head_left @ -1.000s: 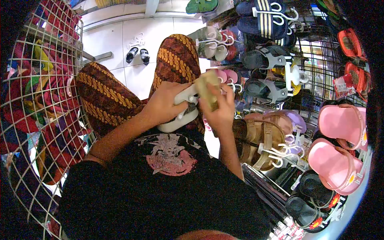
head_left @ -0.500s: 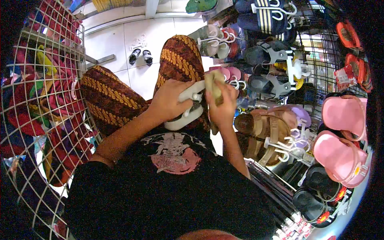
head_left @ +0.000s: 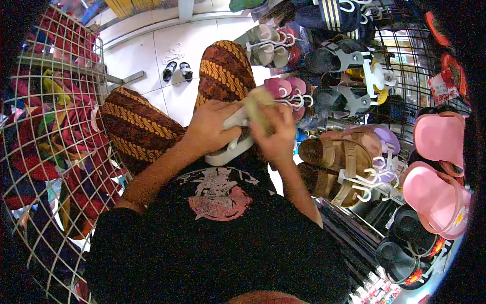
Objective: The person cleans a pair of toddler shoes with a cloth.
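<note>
My left hand is closed around a pair of pale grey-white sandals, held above my lap with their far ends pointing up and right. In my right hand is a bunched beige cloth, slightly blurred. It lies over the far end of the upper sandal and seems to touch it. Fingers and cloth hide part of both sandals. Below them is my black shirt with a printed figure, and beyond are my knees in brown patterned cloth.
A wire mesh basket of colourful goods stands close on my left. Sandals on white hangers crowd my right, among them brown sandals and pink clogs. Small black sandals lie on the white tiled floor ahead.
My right hand and the cloth have moved left, from beside the upper sandal's end to over it. My left hand keeps its hold on the sandals. The view has shifted slightly.
</note>
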The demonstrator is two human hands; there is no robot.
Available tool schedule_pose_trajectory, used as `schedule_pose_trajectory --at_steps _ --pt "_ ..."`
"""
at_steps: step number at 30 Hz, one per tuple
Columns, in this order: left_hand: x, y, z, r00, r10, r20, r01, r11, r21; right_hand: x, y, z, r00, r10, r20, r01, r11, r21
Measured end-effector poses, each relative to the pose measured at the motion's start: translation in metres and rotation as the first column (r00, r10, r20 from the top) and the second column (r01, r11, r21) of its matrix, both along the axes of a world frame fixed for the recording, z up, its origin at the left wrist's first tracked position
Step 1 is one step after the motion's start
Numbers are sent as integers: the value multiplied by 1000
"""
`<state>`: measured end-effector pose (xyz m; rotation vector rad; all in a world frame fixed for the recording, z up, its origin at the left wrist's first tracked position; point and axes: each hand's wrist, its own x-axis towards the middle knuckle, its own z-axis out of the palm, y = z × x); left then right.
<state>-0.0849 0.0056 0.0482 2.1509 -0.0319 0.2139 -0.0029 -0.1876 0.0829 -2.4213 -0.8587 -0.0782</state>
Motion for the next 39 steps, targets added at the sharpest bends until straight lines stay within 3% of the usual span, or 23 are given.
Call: schedule_pose_trajectory --at_steps 1,2,3,5,7,12,15,16,19,21,23,25,26,29,33,34,38,39 --pt "1 1 3 999 -22 25 23 999 -23 10 -9 -14 998 -53 41 54 999 -3" --pt "2 0 2 999 -32 -18 32 999 16 16 -16 -20 983 -181 -18 180 982 -50" --pt "2 1 3 1000 -19 -13 20 1000 22 15 -14 -10 977 -181 -116 185 983 20" --pt "1 -2 4 1000 4 -8 -4 1000 21 -1 -4 13 997 -44 -68 43 999 -24" --pt "2 -3 1 997 -39 -68 39 999 -4 -19 6 27 984 35 -177 -38 999 -15" --pt "6 -6 7 989 -30 -143 17 995 -96 10 -18 -1 927 -272 -258 267 962 -58" --pt "7 -8 10 985 -31 -170 12 994 -111 -19 -2 26 990 -48 -136 55 997 46" --pt "6 -9 6 989 -25 -146 15 997 -69 -25 -2 27 990 1 -138 -8 999 -52" --pt "5 -12 -3 999 29 -37 -29 1000 1 -14 -5 -1 799 -243 -551 367 922 126" --pt "7 -16 1 986 149 80 -146 988 -42 5 -40 -49 824 -289 -486 365 928 68" --pt "7 -14 -10 992 33 122 -3 971 -239 3 -40 -46 888 -242 -391 308 944 115" --pt "8 -9 -25 982 -145 122 186 860 -475 0 -37 -46 800 -247 -546 391 905 165" --pt "9 -9 -31 979 -134 153 191 863 -468 1 -35 -46 752 -242 -613 433 882 184" --pt "2 -15 -23 996 -86 35 90 810 -579 4 -44 -60 781 -179 -598 358 913 194" --pt "-1 -15 -13 989 -79 -126 -28 735 -678 11 -32 -36 854 -116 -508 151 988 28" --pt "1 -15 -16 992 -60 -111 -30 739 -673 10 -21 -15 775 -132 -618 158 987 -12" --pt "3 -6 -14 979 -79 -189 -79 705 -705 6 -27 -39 857 -62 -511 5 994 -112" --pt "3 -5 -17 987 -49 -155 -73 721 -689 9 -27 -40 822 -143 -551 98 989 -109"
